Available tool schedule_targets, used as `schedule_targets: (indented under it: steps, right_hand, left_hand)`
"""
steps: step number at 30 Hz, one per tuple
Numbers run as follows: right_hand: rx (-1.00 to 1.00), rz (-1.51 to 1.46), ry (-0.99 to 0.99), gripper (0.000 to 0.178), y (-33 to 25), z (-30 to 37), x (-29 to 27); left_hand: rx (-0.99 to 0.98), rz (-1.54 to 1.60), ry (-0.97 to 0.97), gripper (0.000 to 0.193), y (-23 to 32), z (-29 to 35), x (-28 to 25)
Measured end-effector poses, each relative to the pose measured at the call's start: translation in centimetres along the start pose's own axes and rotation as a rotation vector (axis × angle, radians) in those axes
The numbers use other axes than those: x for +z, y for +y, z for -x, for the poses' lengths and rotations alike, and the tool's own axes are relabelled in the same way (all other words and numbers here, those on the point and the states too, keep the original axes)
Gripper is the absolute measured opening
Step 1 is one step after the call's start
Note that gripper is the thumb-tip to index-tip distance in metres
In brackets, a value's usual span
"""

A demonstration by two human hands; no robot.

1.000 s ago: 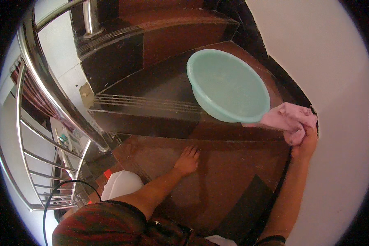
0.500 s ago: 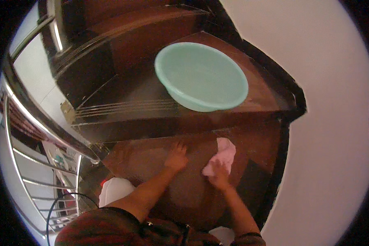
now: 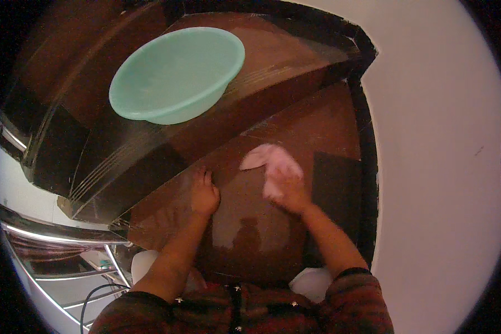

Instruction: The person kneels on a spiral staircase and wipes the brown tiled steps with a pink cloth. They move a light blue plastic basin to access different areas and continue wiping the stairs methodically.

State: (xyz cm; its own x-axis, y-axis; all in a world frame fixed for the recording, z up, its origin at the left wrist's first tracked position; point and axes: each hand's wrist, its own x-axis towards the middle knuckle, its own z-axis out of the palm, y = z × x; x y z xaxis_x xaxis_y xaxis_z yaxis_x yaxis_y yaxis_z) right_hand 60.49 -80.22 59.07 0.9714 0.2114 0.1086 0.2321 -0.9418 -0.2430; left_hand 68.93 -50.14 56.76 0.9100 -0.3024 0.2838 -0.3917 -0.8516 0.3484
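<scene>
At the lower left, below the pale green, round plastic basin (image 3: 178,75), shiny metal railing bars (image 3: 67,242) run toward the edge of the view. The basin itself stands on a dark brown, polished stone step (image 3: 295,61); whether it holds water cannot be told.

Below the basin, the person's bare left hand (image 3: 205,192) rests palm down on the glossy reddish-brown floor tile (image 3: 236,195), its grip slightly spread and holding nothing.

Below and right of the basin, well apart from it, a crumpled pink fabric cloth (image 3: 268,157) lies on that same tile. The bare right hand (image 3: 289,189) is on top of the cloth, over its lower right part, while a loose end sticks out to the left. This grip is blurred: the fingers are on the fabric, but I cannot tell whether they pinch a fold or only press flat.

The cloth looks light, soft and limp, in no danger of breaking; if wet, it would likely weigh more and slide easily on the smooth tile. A broad hold seems best, palm over the bunched middle with fingers gathering the loose end.

Further right, lower than the basin, a rounded white object (image 3: 312,284) shows partly beside the right forearm. Rightmost from the basin rises a plain white wall (image 3: 440,167).
</scene>
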Motion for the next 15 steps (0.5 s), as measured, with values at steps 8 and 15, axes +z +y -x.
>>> schedule_targets:
  steps: [8, 15]
  right_hand:
    - [0.641, 0.145, 0.067, 0.071, 15.4, 1.1, -2.3]
    - [0.529, 0.277, 0.054, 0.075, 11.0, 1.0, -0.6]
  left_hand:
    - [-0.012, -0.01, -0.03, 0.049, 0.2, 0.1, -0.8]
    - [-0.043, -0.068, -0.035, 0.051, 0.8, 0.0, -0.9]
